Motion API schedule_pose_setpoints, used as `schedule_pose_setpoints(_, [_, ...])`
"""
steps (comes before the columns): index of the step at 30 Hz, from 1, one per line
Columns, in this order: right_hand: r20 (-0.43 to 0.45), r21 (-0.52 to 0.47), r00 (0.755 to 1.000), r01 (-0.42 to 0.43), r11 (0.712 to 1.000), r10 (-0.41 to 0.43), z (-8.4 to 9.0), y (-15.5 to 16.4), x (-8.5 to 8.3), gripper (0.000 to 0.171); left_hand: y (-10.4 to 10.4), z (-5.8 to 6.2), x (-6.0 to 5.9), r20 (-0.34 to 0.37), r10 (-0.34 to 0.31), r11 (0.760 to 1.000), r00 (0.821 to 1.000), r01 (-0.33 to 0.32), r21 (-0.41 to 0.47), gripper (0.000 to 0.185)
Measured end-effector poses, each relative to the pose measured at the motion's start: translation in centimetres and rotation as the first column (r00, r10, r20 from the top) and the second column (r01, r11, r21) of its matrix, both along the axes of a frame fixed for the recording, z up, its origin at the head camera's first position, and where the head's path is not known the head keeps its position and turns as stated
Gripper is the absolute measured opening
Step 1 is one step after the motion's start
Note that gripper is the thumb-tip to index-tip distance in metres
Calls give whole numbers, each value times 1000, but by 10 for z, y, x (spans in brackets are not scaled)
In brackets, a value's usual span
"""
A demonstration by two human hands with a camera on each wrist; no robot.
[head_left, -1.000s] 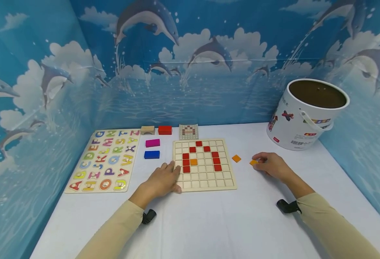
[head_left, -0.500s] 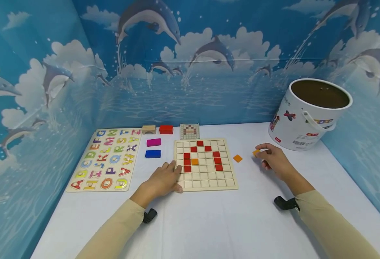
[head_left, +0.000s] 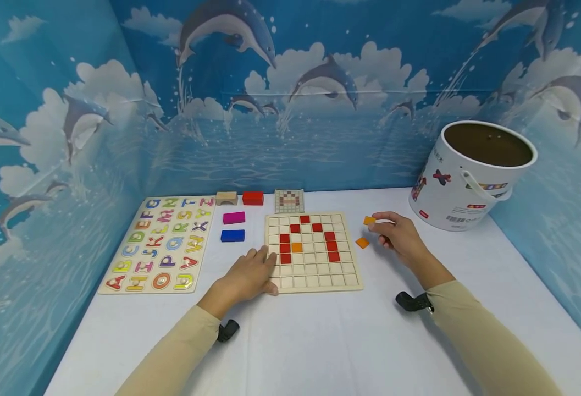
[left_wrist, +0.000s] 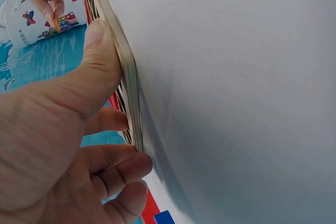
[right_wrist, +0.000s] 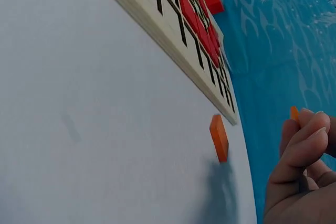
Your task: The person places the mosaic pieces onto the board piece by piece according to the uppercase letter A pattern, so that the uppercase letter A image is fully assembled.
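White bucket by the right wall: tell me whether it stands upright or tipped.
Tipped. The white bucket leans, its open mouth tilted toward the camera and its base edge resting on the table.

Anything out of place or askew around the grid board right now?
Mostly tidy. The white paper bucket at the table's far right leans tilted rather than standing flat. One loose orange square tile lies off the wooden grid board, beside its right edge.

An orange tile (right_wrist: 294,114) is pinched at the fingertips (right_wrist: 314,121) of the right hand (right_wrist: 299,174). Another orange tile (right_wrist: 219,137) lies on the white table (right_wrist: 79,129), just beside the wooden grid board (right_wrist: 157,17), where red tiles (right_wrist: 197,22) are set.
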State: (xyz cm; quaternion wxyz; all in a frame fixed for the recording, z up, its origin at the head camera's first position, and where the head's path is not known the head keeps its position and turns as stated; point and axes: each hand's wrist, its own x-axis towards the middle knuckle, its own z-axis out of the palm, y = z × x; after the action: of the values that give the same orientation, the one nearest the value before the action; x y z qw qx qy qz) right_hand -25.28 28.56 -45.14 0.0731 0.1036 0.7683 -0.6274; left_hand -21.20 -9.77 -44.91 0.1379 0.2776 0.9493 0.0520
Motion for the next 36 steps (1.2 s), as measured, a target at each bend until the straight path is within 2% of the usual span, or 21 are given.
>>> schedule_pose_setpoints(7, [-6,-35,994,-107,994,106,-5,-42,-11,54,1,-1,0,-1,-5,1000,1000,5,8,88])
schedule_pose_setpoints(9, [-9,-22,988,-153,988,153,-8,-54,-13,51,1,-2,-1,5,-4,1000,1000,3,1,88])
schedule_pose_setpoints(12, [-3,58,971,-237,970,237,-9,-73,-14,43,1,-2,-1,6,-1,1000,1000,1,0,89])
schedule_pose_setpoints(14, [3,142,952,-303,942,306,-10,-86,-14,38,1,-2,-1,8,0,1000,1000,0,-4,89])
schedule_pose_setpoints(17, [3,293,918,-380,878,396,-10,-103,-14,31,1,-2,-1,5,-1,1000,1000,1,2,89])
schedule_pose_setpoints(19, [-7,386,898,-403,830,439,-10,-111,-13,28,2,-2,-2,4,-5,1000,1000,5,0,89])
schedule_pose_setpoints(21, [-16,455,888,-403,794,460,-9,-117,-13,25,2,-3,-2,-2,-12,1000,1000,12,-1,89])
schedule_pose_setpoints(24, [-31,524,881,-387,759,471,-10,-122,-13,23,1,-4,-2,-6,-16,1000,1000,16,-5,89])
schedule_pose_setpoints(28, [-33,568,877,-379,731,480,-10,-125,-13,23,1,-5,-3,-1,-7,1000,1000,7,-3,89])
schedule_pose_setpoints(30, [-30,568,880,-375,733,474,-9,-123,-12,25,0,-5,-2,-1,-3,1000,1000,3,0,89])
schedule_pose_setpoints(32, [-33,550,893,-359,754,449,-7,-116,-13,28,0,-4,-2,1,-2,1000,1000,2,2,89])
schedule_pose_setpoints(34, [-41,518,913,-328,790,406,-4,-104,-14,33,-1,-4,-2,2,0,1000,1000,0,4,89])
schedule_pose_setpoints(36, [-60,450,939,-276,849,338,-2,-88,-16,36,-1,-3,-2,5,5,1000,1000,-5,6,89])
